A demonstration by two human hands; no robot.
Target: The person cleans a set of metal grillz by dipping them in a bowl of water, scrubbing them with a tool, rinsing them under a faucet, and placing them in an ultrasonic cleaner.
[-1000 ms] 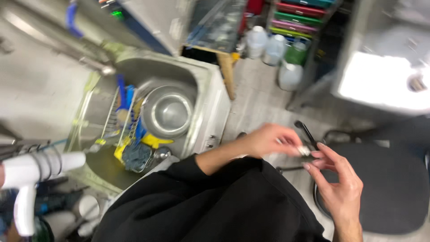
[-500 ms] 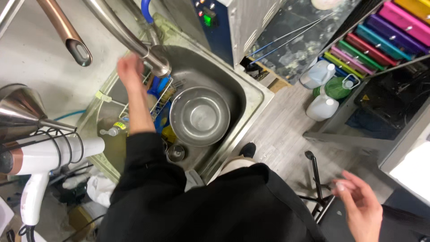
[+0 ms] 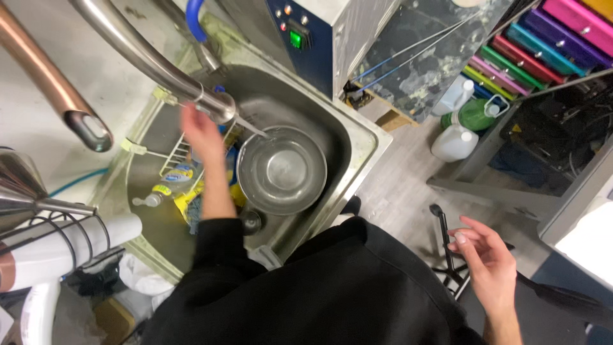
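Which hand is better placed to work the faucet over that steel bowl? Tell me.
Likely the left hand: it reaches into the sink by the faucet above the steel bowl. The right hand hangs open, away from the sink.

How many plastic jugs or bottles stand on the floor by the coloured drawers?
3: a white jug nearest the sink, a green bottle behind it, and a clear one furthest back. More may be hidden under the drawer unit.
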